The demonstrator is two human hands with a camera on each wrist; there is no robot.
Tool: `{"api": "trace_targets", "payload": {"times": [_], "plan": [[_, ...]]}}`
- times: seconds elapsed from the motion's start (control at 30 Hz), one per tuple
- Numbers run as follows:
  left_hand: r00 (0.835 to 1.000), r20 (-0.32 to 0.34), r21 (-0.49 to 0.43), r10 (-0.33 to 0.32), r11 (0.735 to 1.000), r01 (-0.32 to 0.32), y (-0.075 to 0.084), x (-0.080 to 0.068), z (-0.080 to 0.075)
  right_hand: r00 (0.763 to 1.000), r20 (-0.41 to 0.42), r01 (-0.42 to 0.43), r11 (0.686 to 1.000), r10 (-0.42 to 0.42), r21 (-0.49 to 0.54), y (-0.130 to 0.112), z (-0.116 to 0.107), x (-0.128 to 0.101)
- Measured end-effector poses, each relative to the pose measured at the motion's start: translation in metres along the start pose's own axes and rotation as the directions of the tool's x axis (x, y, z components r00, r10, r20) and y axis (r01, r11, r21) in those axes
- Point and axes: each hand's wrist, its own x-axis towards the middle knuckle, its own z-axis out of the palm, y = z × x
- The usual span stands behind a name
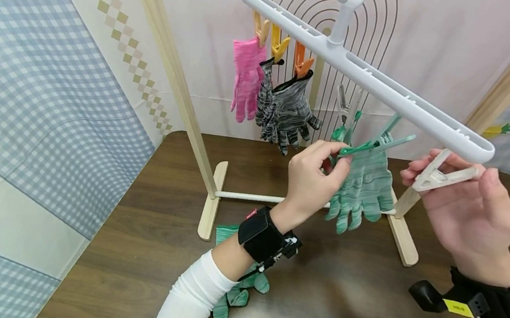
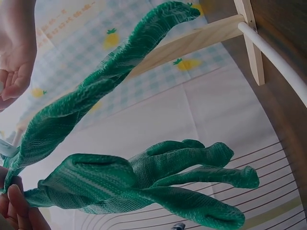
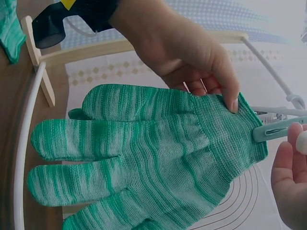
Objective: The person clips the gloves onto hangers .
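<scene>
My left hand (image 1: 317,174) pinches the cuff edge of a green-and-white striped knit glove (image 1: 363,179) between thumb and fingers. A mint clothespin (image 3: 278,129) bites that cuff and hangs from the pale grey hanger bar (image 1: 372,80). The glove's fingers dangle downward. Behind it is another green glove (image 2: 110,184), mostly hidden in the head view. My right hand (image 1: 470,215) is raised at the bar's right end, palm up, its fingers loosely bent. A white clothespin (image 1: 442,177) hangs from the bar in front of that palm, overlapping the fingers.
A pink glove (image 1: 247,77) and grey-black gloves (image 1: 292,103) hang farther left from beige, yellow and orange clothespins. The wooden stand (image 1: 174,76) frames the bar. Green gloves (image 1: 228,232) lie on the brown table (image 1: 147,272), partly under my left forearm.
</scene>
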Motion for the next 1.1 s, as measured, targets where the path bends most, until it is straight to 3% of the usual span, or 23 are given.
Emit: {"api": "trace_targets", "payload": {"times": [0.37,1.1], "plan": [[1.0,0.012,0.003,0.004,1.0,-0.004,-0.0017,-0.0033,0.0002,0.999,0.038,-0.004,1.0,0.004,0.005,0.0043,0.0061,0.0014],[1.0,0.026,-0.011,0.003,1.0,-0.003,-0.0035,-0.0057,-0.0003,1.0,0.023,-0.008,1.0,0.007,0.008,0.0077,0.0043,-0.0035]]}}
